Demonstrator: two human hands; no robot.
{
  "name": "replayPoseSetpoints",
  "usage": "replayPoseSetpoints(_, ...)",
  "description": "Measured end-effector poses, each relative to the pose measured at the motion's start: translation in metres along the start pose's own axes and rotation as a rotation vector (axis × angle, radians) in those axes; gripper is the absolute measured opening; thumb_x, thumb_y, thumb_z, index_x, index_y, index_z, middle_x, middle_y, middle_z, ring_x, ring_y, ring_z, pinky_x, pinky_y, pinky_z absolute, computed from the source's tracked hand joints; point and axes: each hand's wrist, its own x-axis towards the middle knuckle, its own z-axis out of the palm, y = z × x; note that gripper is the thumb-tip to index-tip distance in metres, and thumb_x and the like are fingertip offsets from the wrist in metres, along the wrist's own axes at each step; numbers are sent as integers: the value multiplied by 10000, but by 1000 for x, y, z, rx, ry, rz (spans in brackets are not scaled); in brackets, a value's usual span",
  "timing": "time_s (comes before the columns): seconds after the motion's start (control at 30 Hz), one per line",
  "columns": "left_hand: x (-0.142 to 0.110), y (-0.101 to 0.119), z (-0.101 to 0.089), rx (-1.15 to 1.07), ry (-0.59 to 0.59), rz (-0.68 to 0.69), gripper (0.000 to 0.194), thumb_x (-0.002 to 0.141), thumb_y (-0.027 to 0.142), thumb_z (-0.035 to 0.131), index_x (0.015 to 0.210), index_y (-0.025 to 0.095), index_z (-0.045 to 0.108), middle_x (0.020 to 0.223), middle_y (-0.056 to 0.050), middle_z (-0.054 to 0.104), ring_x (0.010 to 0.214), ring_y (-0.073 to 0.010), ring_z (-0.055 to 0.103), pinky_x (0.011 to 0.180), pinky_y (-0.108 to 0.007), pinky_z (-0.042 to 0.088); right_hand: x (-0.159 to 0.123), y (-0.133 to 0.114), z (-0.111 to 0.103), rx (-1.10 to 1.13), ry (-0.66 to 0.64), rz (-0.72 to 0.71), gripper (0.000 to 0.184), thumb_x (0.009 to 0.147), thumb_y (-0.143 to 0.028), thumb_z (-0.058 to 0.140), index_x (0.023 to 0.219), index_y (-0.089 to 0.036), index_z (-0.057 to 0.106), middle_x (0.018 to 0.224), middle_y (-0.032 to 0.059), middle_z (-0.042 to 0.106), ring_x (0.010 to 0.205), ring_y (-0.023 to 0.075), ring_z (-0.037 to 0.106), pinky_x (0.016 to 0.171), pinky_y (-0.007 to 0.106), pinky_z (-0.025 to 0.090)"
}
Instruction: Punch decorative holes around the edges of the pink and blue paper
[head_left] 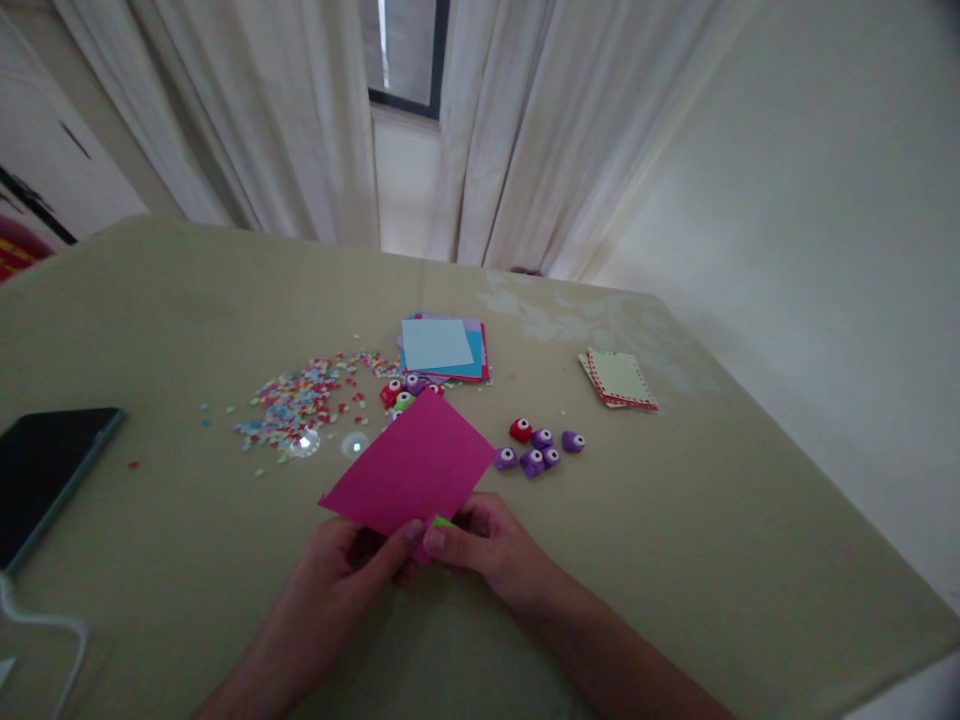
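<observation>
A bright pink sheet of paper [417,465] is held tilted above the table, its near corner between my hands. My left hand [352,565] pinches the lower edge, with the thumb on top. My right hand [487,545] is closed at the same corner, its thumb pressed against a small green object [441,522], mostly hidden by the fingers. Just beyond the sheet lie several small red, green and purple pieces with eyes [392,391], partly covered by it. To its right sits another group of purple and red eyed pieces [533,461].
Colourful paper confetti [300,400] is scattered at left, near two clear shiny discs [355,445]. Behind the sheet lies a stack of coloured paper [436,345]. Cream cards with patterned edges [621,379] lie at right. A dark tablet or phone [45,470] and white cable [45,622] are at far left.
</observation>
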Motion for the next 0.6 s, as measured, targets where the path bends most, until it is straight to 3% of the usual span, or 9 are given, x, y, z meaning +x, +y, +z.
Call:
replayPoseSetpoints(0.33,-1,-2,-1,0,-17,-26,297,781,479,812,656,221,732,596,-15,739,581,-207,711,537,-246,537,-2,-2,4,-15,6,7,347,789,-455,887,967,-173,788,879,48,748,850,207,683,850,323,530)
replayPoseSetpoints(0.6,-4,-5,-2,66,96,0,390,817,582,754,686,214,754,627,-26,751,609,-225,705,567,-270,535,-6,1,5,-133,29,13,436,778,-523,883,986,-157,771,896,41,714,813,181,643,812,307,492)
